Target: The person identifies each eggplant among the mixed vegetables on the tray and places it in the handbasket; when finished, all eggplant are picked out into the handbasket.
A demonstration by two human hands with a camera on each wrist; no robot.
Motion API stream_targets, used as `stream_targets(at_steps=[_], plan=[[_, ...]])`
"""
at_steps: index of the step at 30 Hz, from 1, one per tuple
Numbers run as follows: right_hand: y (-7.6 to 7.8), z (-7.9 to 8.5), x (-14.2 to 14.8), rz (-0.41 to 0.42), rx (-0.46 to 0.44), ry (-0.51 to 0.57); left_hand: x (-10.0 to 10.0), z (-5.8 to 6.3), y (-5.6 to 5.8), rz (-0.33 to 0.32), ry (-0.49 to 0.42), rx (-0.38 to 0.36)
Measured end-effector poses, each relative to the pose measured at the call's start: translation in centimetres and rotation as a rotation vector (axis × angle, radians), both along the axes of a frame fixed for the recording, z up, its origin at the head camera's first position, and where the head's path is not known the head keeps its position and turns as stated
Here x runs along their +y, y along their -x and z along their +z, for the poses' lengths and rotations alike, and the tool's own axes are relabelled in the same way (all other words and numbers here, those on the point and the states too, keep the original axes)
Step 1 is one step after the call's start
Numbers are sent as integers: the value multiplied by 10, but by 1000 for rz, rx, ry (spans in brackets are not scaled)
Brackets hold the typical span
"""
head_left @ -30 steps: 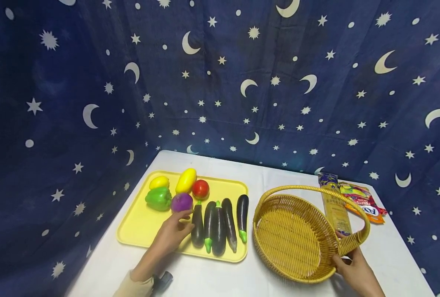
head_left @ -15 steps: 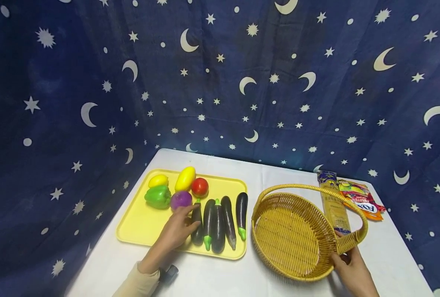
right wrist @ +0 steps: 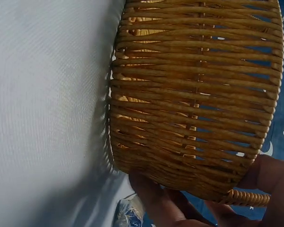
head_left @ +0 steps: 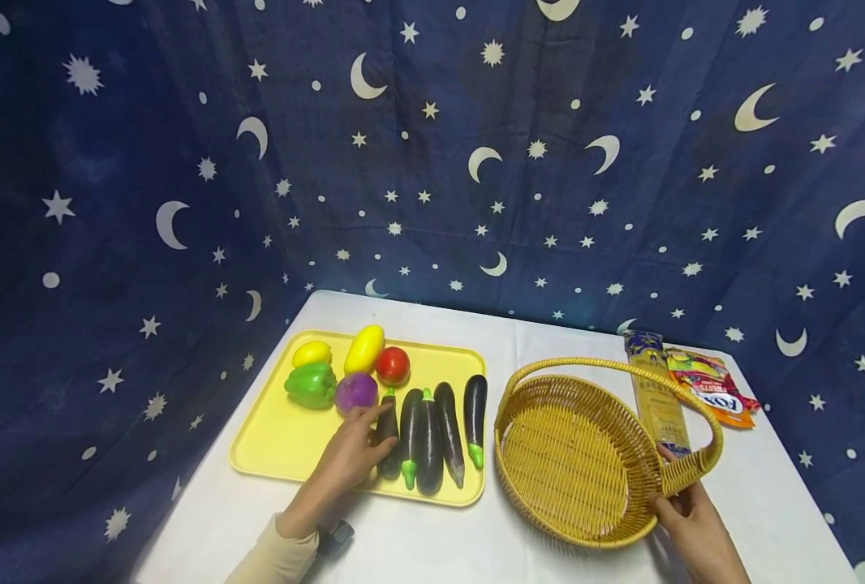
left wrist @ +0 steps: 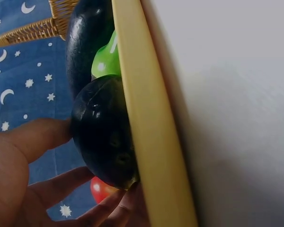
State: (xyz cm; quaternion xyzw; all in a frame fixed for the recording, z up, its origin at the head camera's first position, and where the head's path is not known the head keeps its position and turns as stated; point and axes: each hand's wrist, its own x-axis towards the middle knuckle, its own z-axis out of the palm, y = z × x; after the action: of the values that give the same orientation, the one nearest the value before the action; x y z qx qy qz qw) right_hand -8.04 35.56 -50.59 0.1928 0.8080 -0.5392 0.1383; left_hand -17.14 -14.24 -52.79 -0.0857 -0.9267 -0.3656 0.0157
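Note:
My left hand is at the leftmost eggplant on the yellow tray. In the left wrist view, its thumb presses one side of that dark eggplant while the fingers curl round the other. Several more eggplants lie side by side to the right of it. With my right hand I grip the wall of a round wicker basket just below its arched handle. The right wrist view shows thumb and fingers on either side of the woven wall.
Behind the left hand on the tray are a purple round vegetable, a green bell pepper, a tomato and two yellow fruits. A pasta bag and a candy bag lie beyond the basket.
My left hand has shifted slightly to the right, bringing its thumb and fingers onto the leftmost eggplant. The right hand keeps its grip on the basket, which stays in place.

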Motion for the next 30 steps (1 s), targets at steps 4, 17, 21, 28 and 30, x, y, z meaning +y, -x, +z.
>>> stream_targets(at_steps=[4, 17, 21, 28, 30], plan=[[1, -1, 1, -21, -23, 85, -1, 4, 1, -16, -20, -25], [5, -2, -1, -40, -19, 157, -1, 7, 3, -15, -40, -94], [4, -3, 0, -31, -16, 154, -1, 6, 3, -19, -46, -91], [2, -3, 1, -19, -6, 136, -1, 9, 0, -14, -31, -65], [2, -4, 1, -20, -5, 133, -1, 11, -1, -2, -30, -59]])
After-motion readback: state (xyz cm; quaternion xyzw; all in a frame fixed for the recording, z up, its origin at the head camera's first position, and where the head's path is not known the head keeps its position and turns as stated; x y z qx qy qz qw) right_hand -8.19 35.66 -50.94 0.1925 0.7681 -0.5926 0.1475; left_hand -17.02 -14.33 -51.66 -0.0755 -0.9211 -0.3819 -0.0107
